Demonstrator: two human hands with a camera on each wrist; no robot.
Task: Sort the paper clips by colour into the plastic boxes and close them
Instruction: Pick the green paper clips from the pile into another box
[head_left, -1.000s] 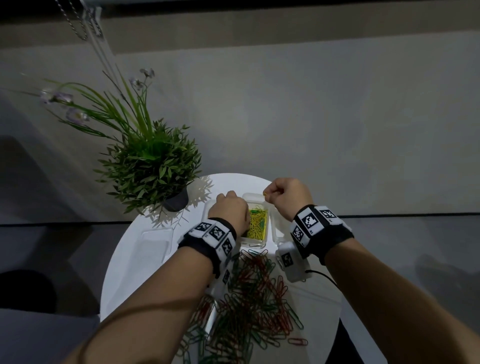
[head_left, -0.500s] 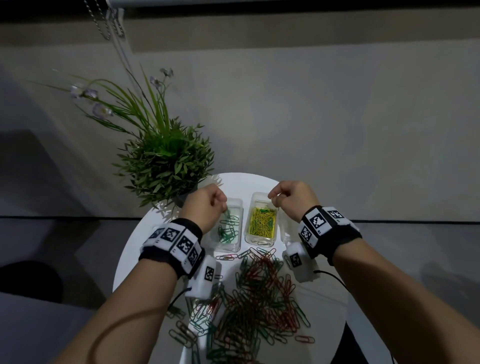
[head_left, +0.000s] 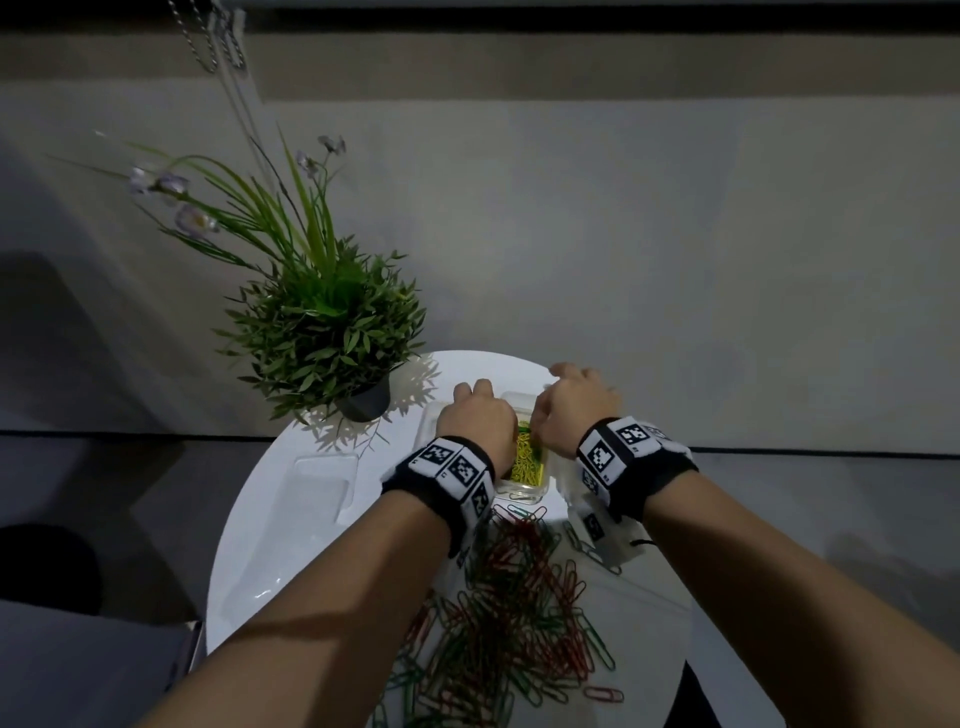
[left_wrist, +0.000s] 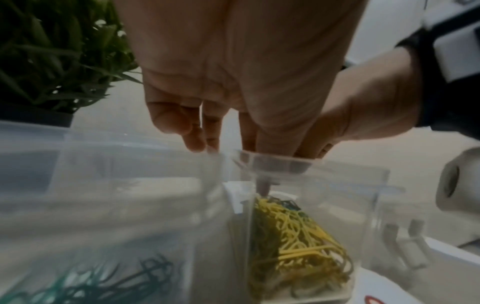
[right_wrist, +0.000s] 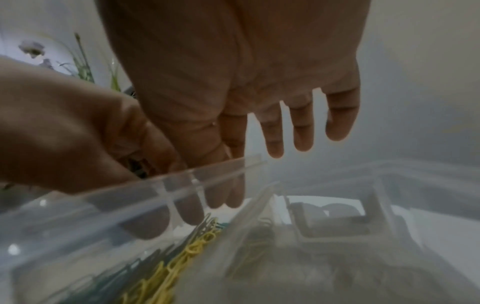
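Observation:
A clear box (head_left: 524, 486) of yellow paper clips (left_wrist: 293, 236) stands at the table's far side, with a few green clips (left_wrist: 287, 203) lying on the yellow ones at its far end. My left hand (head_left: 475, 415) hangs over that end with its fingertips at the rim (left_wrist: 311, 166); whether they pinch anything is hidden. My right hand (head_left: 576, 402) reaches in from the right, thumb and forefinger lowered inside the box (right_wrist: 182, 176), the other fingers (right_wrist: 301, 131) straight. Left of it is the box of green clips (left_wrist: 103, 277), mostly hidden under my left hand in the head view. Loose red and green clips (head_left: 519, 597) are piled nearer me.
A potted plant (head_left: 322, 338) stands at the round white table's (head_left: 280, 561) far left. A clear lid (head_left: 322, 483) lies on the left side. Another clear box (right_wrist: 337, 216) sits right of the yellow one, under my right wrist.
My left hand has gone from the yellow box to over the green box and back to the yellow box. My right hand has dropped lower and its fingers have straightened.

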